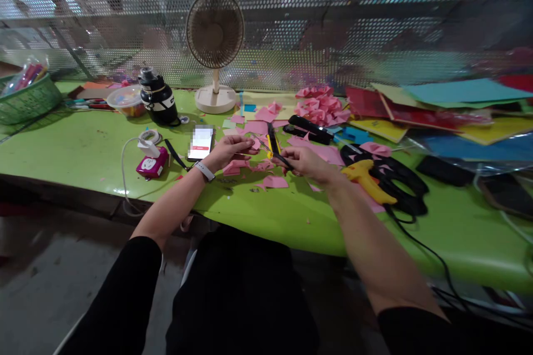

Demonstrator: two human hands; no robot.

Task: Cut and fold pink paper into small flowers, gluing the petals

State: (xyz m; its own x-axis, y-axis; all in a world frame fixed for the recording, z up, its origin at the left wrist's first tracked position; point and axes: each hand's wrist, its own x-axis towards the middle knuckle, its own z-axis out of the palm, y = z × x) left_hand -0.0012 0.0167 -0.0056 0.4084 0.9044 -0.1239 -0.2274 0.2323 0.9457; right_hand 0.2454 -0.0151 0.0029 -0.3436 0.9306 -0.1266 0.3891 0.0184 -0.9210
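A small pink paper piece (257, 144) is up over the middle of the green bench (250, 219), between its front and back edges. The left hand (231, 150) pinches it at the fingertips, the other fingers loosely extended. Just beside it, the right hand (306, 162) is closed round the dark handles of scissors (285, 161), the thin blades pointing towards the paper (whether they touch it, I cannot tell). Pink scraps (275, 182) lie below and around both hands, with a yellow-and-black cutter (273, 138) just behind. Towards the back edge sit a black stapler (312, 130) and a heap of folded pink pieces (320, 106). A yellow glue gun (366, 180) lies right of the right hand; a phone (201, 142) lies near the left.
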